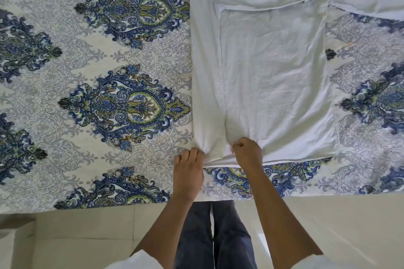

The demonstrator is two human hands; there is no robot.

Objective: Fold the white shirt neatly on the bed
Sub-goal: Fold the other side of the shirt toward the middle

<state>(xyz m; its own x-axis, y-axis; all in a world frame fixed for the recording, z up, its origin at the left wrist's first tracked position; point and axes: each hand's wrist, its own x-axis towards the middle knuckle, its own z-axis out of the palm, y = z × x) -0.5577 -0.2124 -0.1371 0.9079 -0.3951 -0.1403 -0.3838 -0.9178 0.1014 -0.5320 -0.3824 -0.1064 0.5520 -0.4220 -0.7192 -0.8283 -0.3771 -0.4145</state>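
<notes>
View from above of a person standing at the edge of a bed (105,54), both bare forearms reaching forward. The bed is covered by a pale sheet printed with blue and green paisley medallions. A white shirt (273,76) lies spread on the sheet, stretching away from the hands toward the far side of the bed, with its near hem right at the fingers. The left hand (189,168) sits at the hem's left corner, fingers curled onto the cloth, which bunches into small creases just beyond the knuckles. The right hand (247,153) is just beside it, a little farther forward, closed in a pinch on the hem, gathering a fold of fabric. Between the two hands the cloth puckers; beyond them a long stitched seam runs straight away up the shirt. Far beyond the right hand the shirt is rumpled, with a flap of fabric angling off to the right. Below the hands, nearer the person, are dark blue trousers (218,238) and a pale tiled floor (328,225). White sleeve cuffs (140,261) show at the bottom edge.
</notes>
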